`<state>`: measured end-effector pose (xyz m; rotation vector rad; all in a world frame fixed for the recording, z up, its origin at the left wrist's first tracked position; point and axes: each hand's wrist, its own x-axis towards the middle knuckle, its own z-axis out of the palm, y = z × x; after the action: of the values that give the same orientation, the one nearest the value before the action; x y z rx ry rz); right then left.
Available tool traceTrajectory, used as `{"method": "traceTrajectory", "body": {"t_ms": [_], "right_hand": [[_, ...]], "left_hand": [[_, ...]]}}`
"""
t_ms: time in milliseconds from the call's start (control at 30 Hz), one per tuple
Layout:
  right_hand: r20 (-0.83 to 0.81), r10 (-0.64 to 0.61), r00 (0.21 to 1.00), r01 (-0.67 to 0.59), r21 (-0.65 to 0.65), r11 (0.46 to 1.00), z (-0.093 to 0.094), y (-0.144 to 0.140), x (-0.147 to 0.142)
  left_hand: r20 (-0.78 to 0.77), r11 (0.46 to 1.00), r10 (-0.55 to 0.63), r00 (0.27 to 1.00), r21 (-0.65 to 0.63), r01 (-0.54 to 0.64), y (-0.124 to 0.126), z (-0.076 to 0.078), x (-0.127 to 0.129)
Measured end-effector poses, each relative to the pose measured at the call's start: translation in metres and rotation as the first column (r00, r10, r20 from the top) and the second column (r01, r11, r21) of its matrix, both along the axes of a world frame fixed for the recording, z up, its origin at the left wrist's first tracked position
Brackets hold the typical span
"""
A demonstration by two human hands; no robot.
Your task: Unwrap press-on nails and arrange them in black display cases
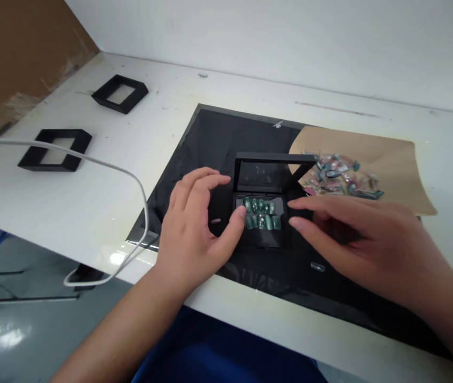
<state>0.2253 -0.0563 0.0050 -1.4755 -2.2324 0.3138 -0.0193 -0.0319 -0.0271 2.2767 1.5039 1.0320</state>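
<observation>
Green press-on nails (261,219), some with pale star marks, lie in two rows inside a small black box (259,242). Its windowed lid (264,175) is raised. My left hand (194,221) is curved at the box's left side, thumb and fingers apart, with the thumb tip beside the nearest nails. On the right, my right hand (364,244) has its index finger and thumb pointing at the box's right edge with a gap between them. Nothing shows in either hand. I cannot tell whether the fingertips touch the box.
A black mat (210,133) lies under the box. On brown paper (397,165) sits a heap of loose nails (338,173). Single nails lie near my hands. Two closed black frame boxes (120,94) are at the left. A white cable (141,186) crosses the table's left side.
</observation>
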Motion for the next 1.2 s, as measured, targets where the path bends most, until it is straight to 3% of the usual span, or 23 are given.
{"method": "traceTrajectory", "body": {"t_ms": [200, 300, 467, 700, 900, 1067, 1200], "right_hand": [[-0.039, -0.166, 0.985, 0.170, 0.145, 0.975, 0.003, 0.009, 0.005], [-0.076, -0.218, 0.973, 0.226, 0.128, 0.966, 0.002, 0.017, 0.004], [-0.128, -0.195, 0.972, 0.213, 0.145, 0.966, -0.003, 0.028, 0.004], [-0.280, -0.053, 0.959, 0.075, 0.069, 0.995, -0.012, 0.022, 0.003], [-0.203, 0.022, 0.979, 0.026, 0.229, 0.973, -0.015, 0.014, 0.001], [0.007, 0.178, 0.984, -0.162, 0.444, 0.881, -0.016, 0.011, 0.009], [0.172, 0.265, 0.949, -0.316, 0.494, 0.810, -0.014, 0.010, 0.018]], "left_hand": [[0.040, 0.997, -0.064, 0.997, 0.055, 0.062, 0.004, -0.006, 0.004], [0.080, 0.997, -0.081, 0.994, -0.006, 0.081, 0.005, -0.010, 0.004], [-0.014, 0.990, -0.100, 0.995, -0.101, 0.098, 0.007, -0.012, -0.001], [-0.162, 0.996, -0.076, 0.984, -0.059, 0.068, 0.007, -0.019, -0.003], [-0.205, 0.991, -0.107, 0.973, -0.097, 0.089, 0.006, -0.024, -0.003], [-0.107, 0.973, -0.222, 0.969, 0.038, 0.227, 0.004, -0.013, -0.004], [-0.085, 0.925, -0.354, 0.931, 0.112, 0.362, 0.002, -0.001, -0.006]]}}
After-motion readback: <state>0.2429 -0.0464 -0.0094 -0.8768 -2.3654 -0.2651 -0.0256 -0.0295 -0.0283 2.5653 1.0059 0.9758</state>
